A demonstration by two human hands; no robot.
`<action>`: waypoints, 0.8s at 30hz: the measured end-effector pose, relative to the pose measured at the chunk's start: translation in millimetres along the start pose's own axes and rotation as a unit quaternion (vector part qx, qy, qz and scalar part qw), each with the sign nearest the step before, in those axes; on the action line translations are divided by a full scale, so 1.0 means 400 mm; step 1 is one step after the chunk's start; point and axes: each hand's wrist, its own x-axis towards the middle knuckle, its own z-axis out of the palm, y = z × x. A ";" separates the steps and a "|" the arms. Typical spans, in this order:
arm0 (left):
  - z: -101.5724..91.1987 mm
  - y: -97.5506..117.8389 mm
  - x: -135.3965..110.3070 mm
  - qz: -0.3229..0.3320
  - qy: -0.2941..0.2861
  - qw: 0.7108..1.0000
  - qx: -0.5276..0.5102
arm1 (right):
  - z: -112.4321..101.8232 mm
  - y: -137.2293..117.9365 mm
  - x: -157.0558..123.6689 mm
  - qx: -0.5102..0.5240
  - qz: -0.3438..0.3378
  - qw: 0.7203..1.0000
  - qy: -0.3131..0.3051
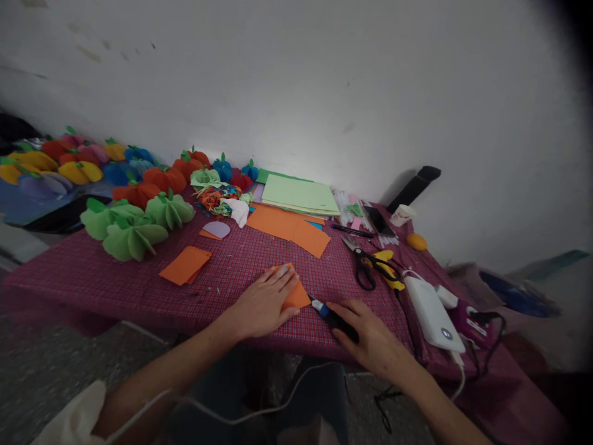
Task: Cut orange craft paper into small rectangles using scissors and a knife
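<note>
Your left hand (269,298) lay flat with its fingers extended over a small piece of orange paper (299,296), pressing it to the checked tablecloth (241,262) near the table's front edge. Your right hand (365,334) was wrapped around the handle of a craft knife (337,318), whose blade pointed at the paper's right corner; whether the tip touched the paper or stopped just beside it, you could not tell from this view. To the left of that piece sat a small stack of orange cards (184,266), and beyond it were larger orange sheets (273,222) in front of a pile of pale green paper (299,194). Black-handled scissors (364,281) lay behind your right hand, with a white power bank (430,312) to their right, and green paper fruits (132,238) stood on the table's left side
</note>
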 end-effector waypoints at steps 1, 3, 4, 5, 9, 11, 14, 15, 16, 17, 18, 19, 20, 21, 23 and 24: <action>0.000 0.000 0.000 0.000 -0.001 1.000 0.001 | -0.001 -0.001 0.002 0.000 0.000 1.000 -0.001; -0.001 0.000 0.000 0.002 -0.004 1.000 0.002 | -0.002 -0.004 0.008 0.003 -0.002 1.000 -0.003; -0.002 0.001 0.001 0.003 -0.005 1.000 0.003 | -0.003 -0.006 0.012 0.005 -0.004 1.000 -0.005; -0.003 0.001 0.001 0.004 -0.006 1.000 0.004 | -0.004 -0.008 0.016 0.007 -0.004 1.000 -0.006; -0.009 0.002 0.000 0.007 -0.009 1.000 0.003 | -0.005 -0.013 0.030 0.015 -0.005 1.000 -0.020; -0.011 0.003 0.000 0.005 -0.011 1.000 0.001 | -0.006 -0.012 0.032 0.017 -0.007 1.000 -0.017; -0.012 0.003 -0.001 0.003 -0.012 1.000 -0.002 | -0.004 -0.003 0.027 0.017 -0.008 1.000 -0.004; -0.011 0.003 -0.001 0.003 -0.012 1.000 -0.002 | -0.004 0.002 0.024 0.014 -0.006 1.000 0.000; -0.011 0.003 -0.001 0.003 -0.012 1.000 -0.003 | -0.003 0.007 0.021 0.012 -0.004 1.000 0.003; -0.011 0.003 -0.001 0.001 -0.013 1.000 -0.004 | -0.003 0.012 0.018 0.009 -0.002 1.000 0.005; -0.010 0.003 -0.001 -0.001 -0.014 1.000 -0.005 | -0.004 0.017 0.016 0.007 0.000 1.000 0.006; -0.010 0.003 0.000 -0.003 -0.016 1.000 -0.006 | -0.005 0.020 0.015 0.006 0.000 1.000 0.006; -0.010 0.003 0.000 -0.004 -0.016 1.000 -0.007 | -0.007 0.022 0.015 0.005 -0.001 1.000 0.003; -0.010 0.003 0.000 -0.004 -0.016 1.000 -0.007 | -0.009 0.023 0.016 0.005 -0.003 1.000 -0.001; -0.009 0.003 0.001 -0.004 -0.013 1.000 -0.007 | -0.013 0.023 0.022 0.005 -0.008 1.000 -0.008; -0.010 0.003 0.001 -0.003 -0.011 1.000 -0.008 | -0.015 0.023 0.026 0.005 -0.011 1.000 -0.009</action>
